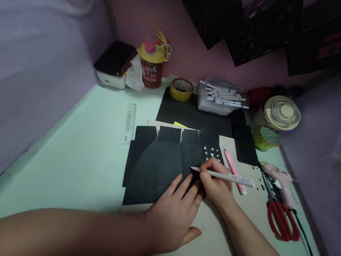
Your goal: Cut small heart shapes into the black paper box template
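Note:
Black card (158, 164) with cut flaps along its top lies on a pale sheet (218, 238). My left hand (175, 214) rests flat on the card's lower right part, fingers spread. In a pinch, my right hand (216, 184) holds a white pen (233, 178), its tip at the card just above my left fingertips. Faint marks show on the black surface around the tip. Small white stars and a heart (212, 154) sit at the card's upper right. A pink pen (234, 171) lies just beyond my right hand.
Red-handled scissors (281, 221) and a pink glue gun (282, 183) with a cord lie at the right. Behind are a phone (245, 143), tape rolls (181, 90), a box of markers (221, 98) and a bottle (151, 67). A clear ruler (130, 123) lies left of the card.

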